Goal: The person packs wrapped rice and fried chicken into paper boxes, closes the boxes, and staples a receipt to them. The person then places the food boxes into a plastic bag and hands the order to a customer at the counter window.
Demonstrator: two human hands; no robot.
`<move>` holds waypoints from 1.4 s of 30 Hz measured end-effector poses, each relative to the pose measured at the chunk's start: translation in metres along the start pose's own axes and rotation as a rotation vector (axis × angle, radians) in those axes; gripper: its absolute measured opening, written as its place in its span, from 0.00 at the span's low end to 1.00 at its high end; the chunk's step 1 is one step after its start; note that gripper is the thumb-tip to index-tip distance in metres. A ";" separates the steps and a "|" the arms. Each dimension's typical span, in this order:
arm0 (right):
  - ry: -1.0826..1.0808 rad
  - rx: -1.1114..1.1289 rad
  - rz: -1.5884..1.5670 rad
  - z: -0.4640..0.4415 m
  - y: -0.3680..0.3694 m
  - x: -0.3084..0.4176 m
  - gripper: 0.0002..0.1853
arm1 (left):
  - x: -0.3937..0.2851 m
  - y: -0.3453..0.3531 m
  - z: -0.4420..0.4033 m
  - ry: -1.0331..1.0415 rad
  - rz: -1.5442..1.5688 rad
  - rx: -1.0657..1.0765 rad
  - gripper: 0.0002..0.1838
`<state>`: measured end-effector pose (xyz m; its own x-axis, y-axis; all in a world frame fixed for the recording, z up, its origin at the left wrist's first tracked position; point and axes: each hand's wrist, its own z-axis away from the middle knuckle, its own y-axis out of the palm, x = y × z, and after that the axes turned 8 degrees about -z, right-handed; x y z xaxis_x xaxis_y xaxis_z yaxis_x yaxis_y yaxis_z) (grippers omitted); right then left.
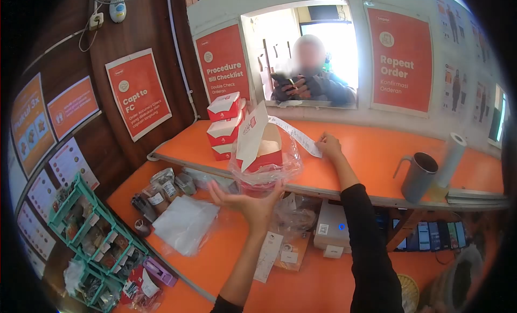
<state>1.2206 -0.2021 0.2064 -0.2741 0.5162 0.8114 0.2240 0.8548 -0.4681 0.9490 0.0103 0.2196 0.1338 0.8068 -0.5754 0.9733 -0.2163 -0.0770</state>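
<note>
A red and white food box point(262, 160) stands with its lid raised on the upper orange counter, a clear plastic bag point(293, 163) gathered around it. My left hand point(249, 206) is just in front of the box, fingers spread and palm turned up, the thumb near the bag's lower edge; whether it touches the bag I cannot tell. To the right of the box, my right hand point(329, 146) pinches the end of a long printed receipt point(299, 138), whose other end reaches back behind the bag.
Stacked red and white boxes point(222, 131) stand left of the open box. A grey jug point(420, 177) is at the right. Below lie plastic sheets point(186, 222), a printer point(332, 227) and several phones point(431, 235). Behind the window a person point(312, 81) holds a phone.
</note>
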 end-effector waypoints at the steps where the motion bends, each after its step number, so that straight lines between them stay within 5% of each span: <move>1: -0.026 -0.017 0.016 0.002 0.001 0.001 0.12 | -0.006 -0.009 -0.018 0.194 0.012 -0.081 0.71; 2: -0.049 -0.031 0.033 0.004 0.002 0.000 0.12 | -0.015 -0.016 -0.036 0.192 0.006 -0.081 0.71; 4: -0.075 -0.045 0.048 0.006 0.003 -0.001 0.11 | -0.033 -0.022 -0.067 0.419 -0.052 0.263 0.61; 7: -0.101 -0.071 0.041 0.008 0.006 -0.002 0.10 | -0.034 -0.009 -0.081 0.560 -0.164 0.390 0.51; 14: -0.229 -0.217 0.020 -0.007 0.013 -0.014 0.10 | -0.014 0.000 -0.056 0.643 -0.182 0.503 0.44; 23: -0.204 -0.110 -0.035 -0.012 0.010 -0.018 0.13 | -0.020 -0.012 -0.057 0.678 -0.160 0.580 0.41; 25: -0.358 -0.238 0.029 -0.029 0.029 -0.047 0.16 | -0.019 -0.009 -0.061 0.741 -0.210 0.559 0.41; 27: -0.142 -0.315 0.260 -0.003 0.017 -0.023 0.17 | -0.017 -0.007 -0.065 0.750 -0.229 0.645 0.41; 28: -0.205 -0.548 0.263 -0.011 0.030 -0.035 0.15 | -0.016 -0.007 -0.065 0.783 -0.270 0.622 0.42; 32: -0.060 -0.292 0.536 0.033 0.006 0.003 0.37 | -0.017 -0.009 -0.066 0.787 -0.278 0.579 0.45; 34: -0.017 -0.299 0.297 0.052 0.001 0.016 0.39 | -0.019 -0.013 -0.066 0.790 -0.269 0.607 0.46; 42: -0.020 -0.529 0.146 0.152 -0.003 0.033 0.14 | -0.007 -0.008 -0.065 0.715 -0.107 0.429 0.51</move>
<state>1.0688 -0.1794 0.1813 -0.2218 0.6324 0.7422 0.6991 0.6337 -0.3311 0.9523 0.0417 0.2769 0.2714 0.9577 0.0961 0.8515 -0.1923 -0.4879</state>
